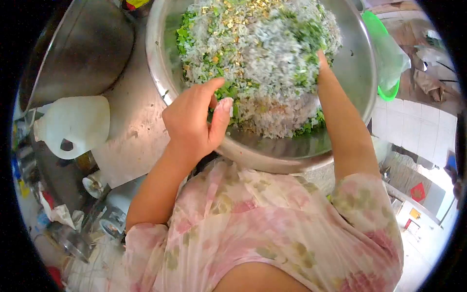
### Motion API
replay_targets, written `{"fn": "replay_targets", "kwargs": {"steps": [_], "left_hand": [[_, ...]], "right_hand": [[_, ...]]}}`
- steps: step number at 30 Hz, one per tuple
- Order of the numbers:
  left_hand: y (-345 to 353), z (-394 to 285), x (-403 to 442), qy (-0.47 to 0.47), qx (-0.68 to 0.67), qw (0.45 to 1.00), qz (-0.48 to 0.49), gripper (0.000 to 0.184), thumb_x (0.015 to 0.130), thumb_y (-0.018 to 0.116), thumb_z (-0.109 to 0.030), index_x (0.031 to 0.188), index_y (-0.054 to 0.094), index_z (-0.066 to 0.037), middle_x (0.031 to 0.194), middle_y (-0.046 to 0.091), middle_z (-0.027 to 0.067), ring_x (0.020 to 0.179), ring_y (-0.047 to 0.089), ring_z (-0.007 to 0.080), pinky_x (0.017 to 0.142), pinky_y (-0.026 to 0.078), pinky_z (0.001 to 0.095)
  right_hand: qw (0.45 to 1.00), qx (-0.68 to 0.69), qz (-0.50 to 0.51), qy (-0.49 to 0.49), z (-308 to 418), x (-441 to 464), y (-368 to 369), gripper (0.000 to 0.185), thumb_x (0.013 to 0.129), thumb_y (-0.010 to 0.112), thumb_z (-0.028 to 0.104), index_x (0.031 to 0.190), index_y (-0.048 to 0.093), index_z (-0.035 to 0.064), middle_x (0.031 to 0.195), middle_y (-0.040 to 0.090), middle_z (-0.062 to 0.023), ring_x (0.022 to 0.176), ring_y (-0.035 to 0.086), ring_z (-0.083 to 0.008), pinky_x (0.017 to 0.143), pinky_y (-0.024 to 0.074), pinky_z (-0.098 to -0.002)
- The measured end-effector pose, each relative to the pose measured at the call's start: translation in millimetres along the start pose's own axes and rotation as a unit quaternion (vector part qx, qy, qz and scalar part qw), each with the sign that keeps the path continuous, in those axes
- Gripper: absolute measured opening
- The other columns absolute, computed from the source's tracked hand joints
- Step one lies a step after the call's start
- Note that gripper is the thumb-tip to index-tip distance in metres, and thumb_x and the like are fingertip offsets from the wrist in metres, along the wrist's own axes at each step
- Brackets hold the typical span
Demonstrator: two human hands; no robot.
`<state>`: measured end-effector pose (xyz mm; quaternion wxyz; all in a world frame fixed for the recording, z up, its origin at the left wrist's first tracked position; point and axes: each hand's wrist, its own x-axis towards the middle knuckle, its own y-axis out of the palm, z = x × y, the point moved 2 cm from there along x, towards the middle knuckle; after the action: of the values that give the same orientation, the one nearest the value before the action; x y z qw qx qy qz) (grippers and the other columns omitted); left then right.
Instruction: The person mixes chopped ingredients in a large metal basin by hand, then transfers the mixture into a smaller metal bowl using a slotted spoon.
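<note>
Inside a wide metal bowl (352, 61) lies a rice-like mixture (272, 58) with chopped greens and yellow bits. The right hand (322, 59) is sunk in it, so I cannot tell its grasp; the left hand (194, 114), loosely open, thumb apart, is at the near-left rim. Leftward is a white jug (80, 124).

A wide, round, silvery metal basin (357, 73) stands mouth up, its smooth inner wall bare along the right rim. Inside it, heaped nearer the left rim, lies a loose mixture (262, 68) of fine white shreds, blurred at the middle. Chopped greens (184, 38) run through it, bright along the left wall and darker toward the right, with small yellow bits (238, 17) scattered near the far side.
</note>
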<state>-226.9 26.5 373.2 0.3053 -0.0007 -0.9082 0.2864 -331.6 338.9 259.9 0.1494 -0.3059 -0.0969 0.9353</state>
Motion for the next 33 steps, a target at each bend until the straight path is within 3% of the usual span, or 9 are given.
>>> {"fn": "replay_targets", "kwargs": {"steps": [7, 9, 13, 15, 17, 20, 25, 29, 33], "left_hand": [[6.6, -11.7, -3.2, 0.024, 0.098, 0.991, 0.087, 0.025, 0.073, 0.058, -0.017, 0.094, 0.055, -0.005, 0.071, 0.053, 0.0078, 0.064, 0.052, 0.0225, 0.055, 0.042, 0.0318], [7.2, -44.0, -4.4, 0.033, 0.081, 0.977, 0.194, 0.032, 0.069, 0.058, -0.013, 0.1, 0.054, -0.005, 0.087, 0.055, 0.0125, 0.083, 0.051, 0.0279, 0.072, 0.042, 0.0368], [53.0, -89.7, -24.0, 0.182, 0.032, 0.951, 0.246, 0.037, 0.072, 0.054, -0.02, 0.106, 0.05, -0.006, 0.095, 0.052, 0.0096, 0.089, 0.048, 0.0273, 0.074, 0.039, 0.0395], [75.5, -109.2, -30.4, 0.222, 0.048, 0.935, 0.273, 0.04, 0.072, 0.051, -0.019, 0.109, 0.047, -0.006, 0.098, 0.05, 0.0097, 0.091, 0.047, 0.0255, 0.072, 0.037, 0.0387], [82.8, -105.3, -32.2, 0.209, 0.076, 0.938, 0.266, 0.041, 0.071, 0.05, -0.017, 0.11, 0.047, -0.007, 0.097, 0.051, 0.0097, 0.09, 0.047, 0.0252, 0.071, 0.037, 0.0379], [69.0, -82.6, -20.4, 0.126, 0.191, 0.927, 0.296, 0.045, 0.07, 0.05, -0.013, 0.114, 0.046, -0.01, 0.098, 0.051, 0.0097, 0.091, 0.047, 0.0253, 0.071, 0.036, 0.0371], [5.7, -2.3, 7.5, 0.122, 0.284, 0.938, 0.159, 0.039, 0.072, 0.049, -0.009, 0.111, 0.051, -0.012, 0.096, 0.052, 0.0087, 0.091, 0.048, 0.0239, 0.077, 0.036, 0.0377], [-12.1, 35.0, 37.9, 0.112, 0.315, 0.937, 0.096, 0.036, 0.072, 0.051, -0.004, 0.108, 0.053, -0.01, 0.098, 0.052, 0.0115, 0.089, 0.049, 0.028, 0.075, 0.039, 0.0361], [-11.4, 38.5, 51.9, 0.036, 0.114, 0.988, 0.101, 0.032, 0.079, 0.046, -0.005, 0.11, 0.049, -0.007, 0.093, 0.052, 0.0128, 0.083, 0.051, 0.0309, 0.071, 0.042, 0.037]], "right_hand": [[0.974, -0.104, 0.149, -0.134, 51.1, -62.4, 88.2, 0.078, 0.076, 0.039, 0.062, 0.122, 0.038, -0.0017, 0.119, 0.044, -0.021, 0.112, 0.041, -0.0289, 0.094, 0.0306, -0.0385], [0.94, -0.192, 0.202, -0.197, 66.2, -88.5, 93.8, 0.081, 0.076, 0.042, 0.063, 0.122, 0.037, -0.0031, 0.12, 0.042, -0.0217, 0.113, 0.04, -0.028, 0.094, 0.0308, -0.0372], [0.872, -0.257, 0.283, -0.305, 60.5, -90.8, 79.5, 0.08, 0.074, 0.041, 0.066, 0.108, 0.045, -0.006, 0.107, 0.048, -0.0186, 0.098, 0.046, -0.0253, 0.086, 0.0351, -0.037], [0.87, -0.319, 0.275, -0.255, 76.9, -120.4, 61.9, 0.08, 0.076, 0.039, 0.064, 0.112, 0.042, -0.0068, 0.107, 0.048, -0.0184, 0.098, 0.046, -0.0253, 0.086, 0.0347, -0.0362], [0.854, -0.395, 0.274, -0.198, 86.1, -131.7, 52.1, 0.077, 0.082, 0.035, 0.058, 0.123, 0.033, -0.0069, 0.116, 0.045, -0.0217, 0.107, 0.043, -0.0287, 0.092, 0.0324, -0.0356], [0.834, -0.387, 0.246, -0.307, 42.3, -92.7, 38.4, 0.075, 0.084, 0.033, 0.056, 0.128, 0.026, -0.0039, 0.124, 0.038, -0.0247, 0.116, 0.036, -0.0313, 0.097, 0.0288, -0.0364], [0.73, -0.533, 0.176, -0.39, 23.5, -109.7, 12.7, 0.075, 0.079, 0.046, 0.05, 0.135, 0.013, 0.0139, 0.134, 0.016, -0.0268, 0.121, 0.025, -0.0395, 0.101, 0.0214, -0.0433], [0.592, -0.616, 0.201, -0.48, 12.4, -149.8, 43.3, 0.076, 0.07, 0.061, 0.041, 0.132, 0.022, 0.019, 0.133, 0.018, -0.0265, 0.122, 0.023, -0.041, 0.1, 0.0194, -0.0517], [0.527, -0.664, 0.236, -0.475, 15.4, -145.8, 100.6, 0.06, 0.069, 0.062, 0.029, 0.124, 0.038, 0.0234, 0.132, 0.028, -0.0181, 0.121, 0.027, -0.0391, 0.096, 0.0149, -0.0608]]}}
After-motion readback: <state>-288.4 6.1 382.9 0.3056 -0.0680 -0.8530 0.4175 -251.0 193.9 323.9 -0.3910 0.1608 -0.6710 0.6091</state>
